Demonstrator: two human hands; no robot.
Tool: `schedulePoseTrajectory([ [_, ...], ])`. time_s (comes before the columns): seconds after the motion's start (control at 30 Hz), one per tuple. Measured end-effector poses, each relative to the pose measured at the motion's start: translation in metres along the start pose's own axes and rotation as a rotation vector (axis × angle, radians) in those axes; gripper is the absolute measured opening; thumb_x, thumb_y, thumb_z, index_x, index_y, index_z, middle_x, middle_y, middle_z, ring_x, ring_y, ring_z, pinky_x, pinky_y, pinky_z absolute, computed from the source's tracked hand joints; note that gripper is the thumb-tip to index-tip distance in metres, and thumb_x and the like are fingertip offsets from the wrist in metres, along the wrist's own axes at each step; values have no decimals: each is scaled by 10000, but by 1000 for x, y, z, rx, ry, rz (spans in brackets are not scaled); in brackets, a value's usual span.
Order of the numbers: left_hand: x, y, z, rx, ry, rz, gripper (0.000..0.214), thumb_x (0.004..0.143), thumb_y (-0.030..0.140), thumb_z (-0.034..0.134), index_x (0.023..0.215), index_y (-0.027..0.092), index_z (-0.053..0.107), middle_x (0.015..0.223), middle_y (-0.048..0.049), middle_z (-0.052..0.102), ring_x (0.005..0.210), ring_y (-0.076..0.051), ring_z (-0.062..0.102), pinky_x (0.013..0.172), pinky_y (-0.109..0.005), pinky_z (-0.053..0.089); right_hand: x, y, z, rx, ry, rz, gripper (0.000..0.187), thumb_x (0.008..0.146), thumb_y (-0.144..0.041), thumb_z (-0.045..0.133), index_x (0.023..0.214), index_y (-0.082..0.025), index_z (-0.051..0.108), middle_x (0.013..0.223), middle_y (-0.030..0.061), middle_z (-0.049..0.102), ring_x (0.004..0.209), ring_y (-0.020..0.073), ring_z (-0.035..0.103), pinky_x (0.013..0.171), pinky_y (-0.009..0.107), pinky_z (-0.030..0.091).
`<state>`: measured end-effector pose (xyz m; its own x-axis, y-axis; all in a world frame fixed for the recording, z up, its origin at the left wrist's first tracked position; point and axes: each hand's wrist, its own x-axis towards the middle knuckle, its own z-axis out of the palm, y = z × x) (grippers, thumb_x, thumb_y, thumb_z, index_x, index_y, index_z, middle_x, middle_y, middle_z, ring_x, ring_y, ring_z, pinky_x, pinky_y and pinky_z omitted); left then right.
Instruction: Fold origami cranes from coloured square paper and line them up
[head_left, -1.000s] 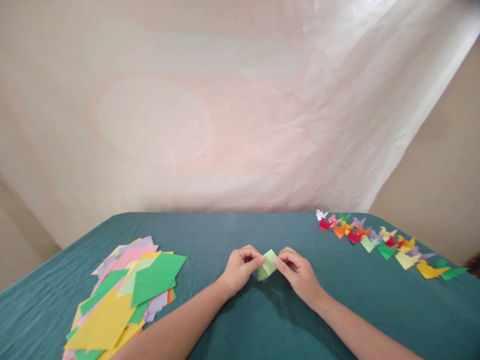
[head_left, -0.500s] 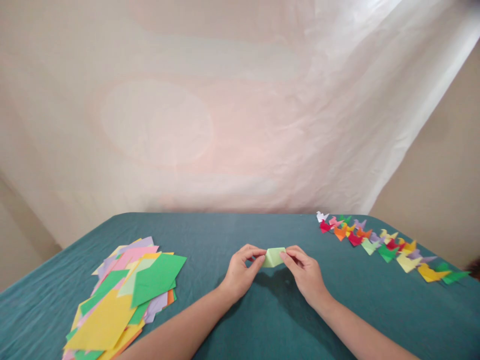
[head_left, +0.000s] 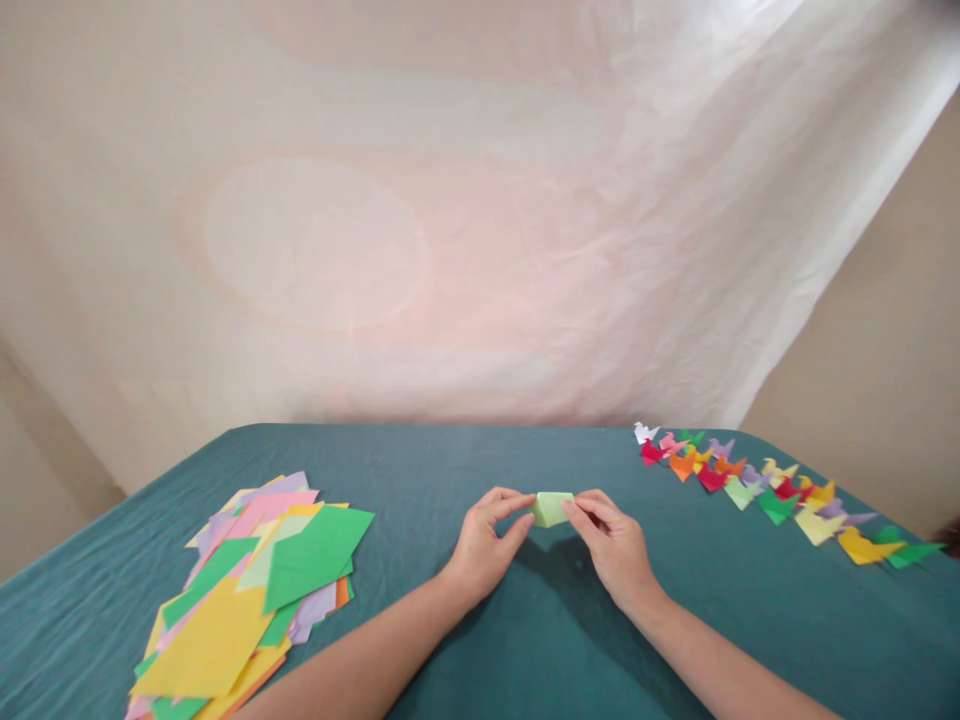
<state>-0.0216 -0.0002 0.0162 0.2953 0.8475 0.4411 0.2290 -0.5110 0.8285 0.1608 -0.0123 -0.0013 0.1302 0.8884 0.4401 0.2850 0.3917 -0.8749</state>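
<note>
A small light-green folded paper point(head_left: 553, 509) is held just above the table between my two hands, its shadow falling on the cloth below. My left hand point(head_left: 484, 540) pinches its left end between thumb and fingers. At the right end, my right hand point(head_left: 613, 545) grips it the same way, thumb in front. The fingertips cover both ends of the paper, so the folds there are hidden.
A loose pile of coloured paper sheets point(head_left: 217, 640) lies on the left of the green tablecloth point(head_left: 450, 455). Folded paper birds point(head_left: 776, 507) in several colours stand in rows along the right edge. A pale sheet point(head_left: 480, 250) hangs behind the table.
The green paper has tilted a little and its visible outline now narrows toward the bottom. My left fingers have shifted slightly at its end; both hands stay in nearly the same place.
</note>
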Motion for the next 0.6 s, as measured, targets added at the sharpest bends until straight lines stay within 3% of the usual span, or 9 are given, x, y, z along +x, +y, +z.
schedulePoseTrajectory([
  [0.6,0,-1,0,-49,-12,-34,197,824,243,564,971,206,690,948,-45,656,902,-171,594,856,-274,441,-3,-2,1,-72,-5,-60,220,811,-368,582,764,-175,675,783,24,547,640,130,496,565,239,389],
])
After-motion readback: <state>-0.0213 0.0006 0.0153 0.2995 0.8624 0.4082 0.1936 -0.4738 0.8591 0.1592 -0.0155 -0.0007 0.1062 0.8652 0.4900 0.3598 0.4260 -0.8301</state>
